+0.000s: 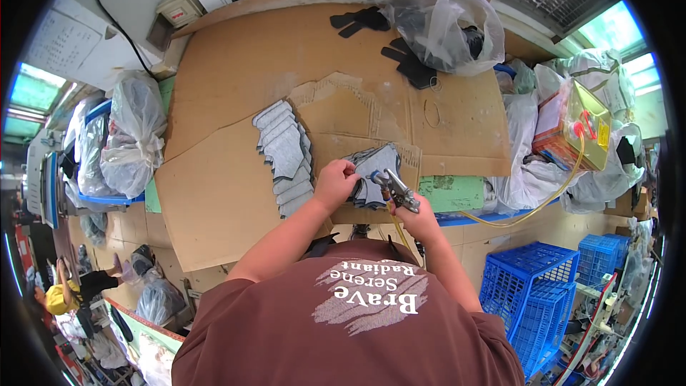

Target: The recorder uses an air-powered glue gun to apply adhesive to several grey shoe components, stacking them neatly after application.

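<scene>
My right hand (421, 220) is wrapped round the handle of a metal spray gun (401, 196), with a yellow hose running down from it. The gun's nozzle points left, over a fanned pile of grey cut pieces (387, 161) with dark edges. At the left edge of that pile my left hand (334, 184) is closed, its fingertips pinching a grey piece; the exact grip is partly hidden. Left of it, a long overlapping row of similar grey pieces (284, 149) lies on the cardboard sheet (229, 71).
Black cut pieces (416, 70) and a clear plastic bag (457, 36) lie at the far side. To the right stand a yellow-topped can (593, 125) with a hose and blue crates (529, 279). Bagged goods (132, 136) are at left. Another person (61, 297) sits far left.
</scene>
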`<act>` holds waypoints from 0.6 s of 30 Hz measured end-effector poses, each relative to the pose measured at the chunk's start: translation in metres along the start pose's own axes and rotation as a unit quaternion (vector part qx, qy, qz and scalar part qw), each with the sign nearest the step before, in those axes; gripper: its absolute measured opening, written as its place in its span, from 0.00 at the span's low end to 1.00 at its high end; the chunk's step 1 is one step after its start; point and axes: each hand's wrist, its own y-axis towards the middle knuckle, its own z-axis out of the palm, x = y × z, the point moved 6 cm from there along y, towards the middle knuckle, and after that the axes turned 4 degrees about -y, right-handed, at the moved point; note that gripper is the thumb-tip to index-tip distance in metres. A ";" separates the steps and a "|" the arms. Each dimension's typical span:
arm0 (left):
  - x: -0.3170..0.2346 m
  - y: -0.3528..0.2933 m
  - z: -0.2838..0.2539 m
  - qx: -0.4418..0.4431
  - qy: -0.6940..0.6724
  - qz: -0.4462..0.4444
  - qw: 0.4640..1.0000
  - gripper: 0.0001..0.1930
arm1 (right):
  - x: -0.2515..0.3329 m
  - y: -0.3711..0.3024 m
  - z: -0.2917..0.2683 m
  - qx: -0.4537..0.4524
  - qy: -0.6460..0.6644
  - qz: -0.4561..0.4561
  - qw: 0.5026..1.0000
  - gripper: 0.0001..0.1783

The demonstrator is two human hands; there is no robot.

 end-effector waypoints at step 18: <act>-0.009 -0.002 0.001 -0.012 0.076 0.038 0.996 0.07 | -0.001 0.001 -0.030 -0.106 0.021 0.040 0.993 0.09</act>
